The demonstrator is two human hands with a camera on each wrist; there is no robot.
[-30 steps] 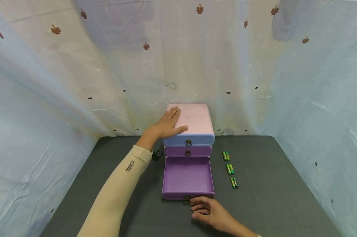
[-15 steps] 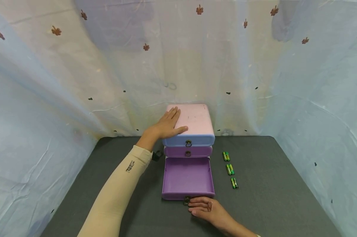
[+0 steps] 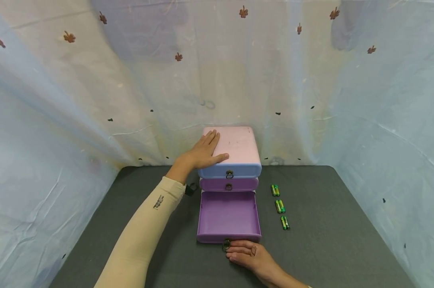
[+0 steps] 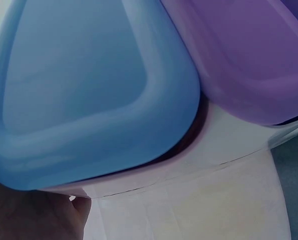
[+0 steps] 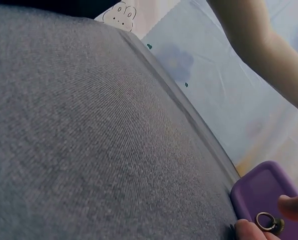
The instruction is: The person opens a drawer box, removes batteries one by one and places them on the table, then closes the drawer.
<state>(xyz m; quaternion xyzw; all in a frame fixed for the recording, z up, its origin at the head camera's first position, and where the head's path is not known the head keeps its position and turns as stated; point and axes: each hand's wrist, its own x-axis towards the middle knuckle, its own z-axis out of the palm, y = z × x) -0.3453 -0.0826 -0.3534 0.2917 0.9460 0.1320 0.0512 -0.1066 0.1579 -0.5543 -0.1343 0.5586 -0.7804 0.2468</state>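
My left hand (image 3: 202, 153) lies flat with spread fingers on the pink top of a small drawer cabinet (image 3: 238, 144). In the left wrist view part of that hand shows at lower left, beside the blue top drawer (image 4: 83, 75). The purple bottom drawer (image 3: 229, 214) is pulled out, with nothing in it. Near its front, my right hand (image 3: 253, 258) has its fingertips right at the brass ring pull (image 3: 226, 245). In the right wrist view the ring shows between the thumb (image 5: 295, 207) and the fingers, which stand apart, loosely bent.
Three pairs of green batteries (image 3: 280, 206) lie in a row on the dark grey table (image 3: 321, 240), right of the drawer. A purple middle drawer (image 3: 213, 184) is shut above the pulled-out one. A patterned curtain (image 3: 224, 76) hangs close behind the cabinet.
My right hand has shifted slightly left, its fingertips coming closer to the ring pull. The left hand, the drawers and the batteries have stayed in place.
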